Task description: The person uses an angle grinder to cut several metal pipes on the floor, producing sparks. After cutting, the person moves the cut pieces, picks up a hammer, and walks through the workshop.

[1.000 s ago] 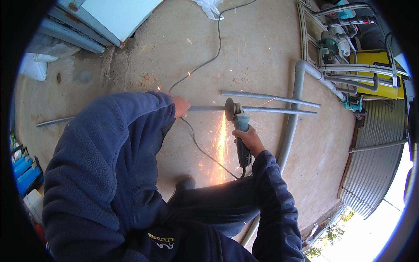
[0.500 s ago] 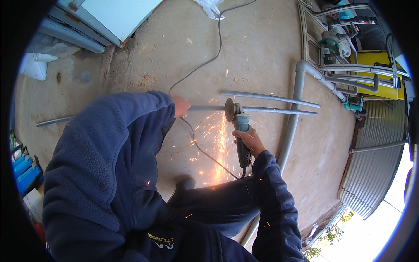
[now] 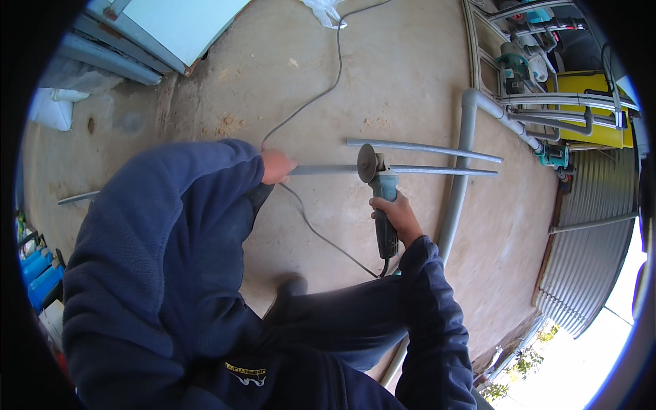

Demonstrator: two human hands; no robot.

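Observation:
My right hand (image 3: 400,217) is wrapped round the body of a teal and black angle grinder (image 3: 385,236), its thumb on the near side of the head. The cutting disc (image 3: 367,162) stands at the metal pipe (image 3: 324,169) and covers part of it; whether they touch, or whether the pipe is cut through there, I cannot tell. No sparks show. My left hand (image 3: 277,166) is closed on the same pipe, left of the disc. Part of the pipe is hidden behind my left arm. A shorter metal pipe (image 3: 410,147) lies just beyond.
A thick grey pipe (image 3: 456,198) crosses beneath the right ends of the metal pipes. The power cord (image 3: 321,236) passes near my left hand. My shoe (image 3: 294,285) is close by. Machines on a frame (image 3: 514,72) stand at the far right, a white panel (image 3: 188,27) at the far left.
The spray of sparks has stopped. The grinder has moved slightly right and its disc up a little. My left hand has shifted slightly left and still grips the pipe.

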